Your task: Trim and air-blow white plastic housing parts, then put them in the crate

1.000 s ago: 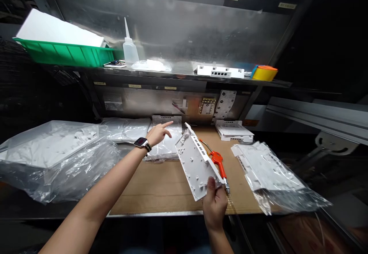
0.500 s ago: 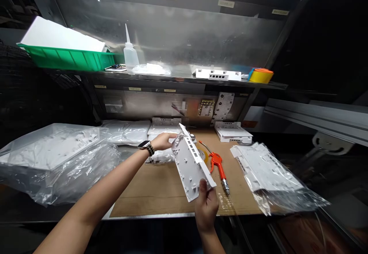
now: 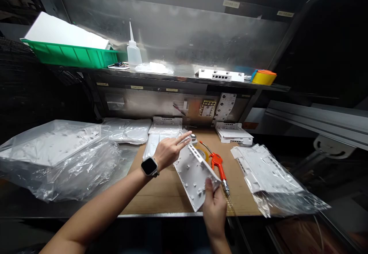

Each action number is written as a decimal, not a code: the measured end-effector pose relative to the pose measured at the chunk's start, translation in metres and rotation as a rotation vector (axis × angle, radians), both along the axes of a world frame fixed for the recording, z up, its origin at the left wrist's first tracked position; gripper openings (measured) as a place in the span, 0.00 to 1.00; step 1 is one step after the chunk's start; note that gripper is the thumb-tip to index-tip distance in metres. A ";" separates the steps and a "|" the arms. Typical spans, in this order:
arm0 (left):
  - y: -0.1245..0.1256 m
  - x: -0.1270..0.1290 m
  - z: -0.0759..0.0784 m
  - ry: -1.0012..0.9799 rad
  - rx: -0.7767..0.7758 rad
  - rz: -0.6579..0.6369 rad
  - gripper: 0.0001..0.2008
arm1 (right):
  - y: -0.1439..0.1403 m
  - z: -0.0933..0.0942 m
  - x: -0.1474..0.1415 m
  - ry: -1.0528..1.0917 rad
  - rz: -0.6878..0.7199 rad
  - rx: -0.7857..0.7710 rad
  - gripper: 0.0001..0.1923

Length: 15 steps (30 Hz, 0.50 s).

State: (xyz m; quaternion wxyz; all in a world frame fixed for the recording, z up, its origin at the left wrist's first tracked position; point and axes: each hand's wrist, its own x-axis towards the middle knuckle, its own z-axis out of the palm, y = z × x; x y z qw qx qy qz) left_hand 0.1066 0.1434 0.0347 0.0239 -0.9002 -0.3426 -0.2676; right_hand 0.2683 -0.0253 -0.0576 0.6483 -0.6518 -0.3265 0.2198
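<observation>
My right hand [image 3: 215, 208] grips the near lower corner of a white plastic housing [image 3: 194, 175], thumb on its inner face. The housing is tilted above the cardboard, showing small posts inside and a row of rectangular port cutouts along its right edge. My left hand [image 3: 169, 150], with a watch on the wrist, lies across the far upper end of the housing, its fingers stretched out. Whether those fingers touch the housing or hover over it is hard to tell. Right of the housing rests a red air blow gun [image 3: 217, 162], with a roll of yellowish tape [image 3: 204, 154] partly hidden behind the housing.
Bagged white housings lie at left [image 3: 51, 143] and right [image 3: 273, 173]. More white housings [image 3: 234, 132] stand at the back of the cardboard sheet [image 3: 155, 194]. The shelf above holds a green bin [image 3: 71, 54], a squeeze bottle [image 3: 133, 54] and a yellow roll [image 3: 263, 77].
My left hand has let go of the housing's far end and turned palm down with fingers extended over it. The housing has shifted slightly right and nearer, still in my right hand.
</observation>
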 end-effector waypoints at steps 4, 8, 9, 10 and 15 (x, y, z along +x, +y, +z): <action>-0.046 -0.002 -0.016 0.178 -0.050 0.022 0.52 | -0.004 0.015 0.029 0.343 -0.065 0.007 0.38; -0.090 0.011 -0.022 0.007 -0.224 -0.218 0.59 | -0.013 0.011 0.029 0.360 -0.101 0.088 0.34; -0.101 0.017 -0.019 -0.079 -0.264 -0.270 0.59 | -0.015 0.010 0.025 0.328 -0.080 0.123 0.33; -0.112 0.023 -0.015 -0.152 -0.300 -0.305 0.59 | -0.017 0.010 0.020 0.295 -0.049 0.164 0.31; -0.160 0.058 0.012 -0.292 -0.338 -0.456 0.55 | -0.028 0.011 0.006 0.099 0.030 0.272 0.27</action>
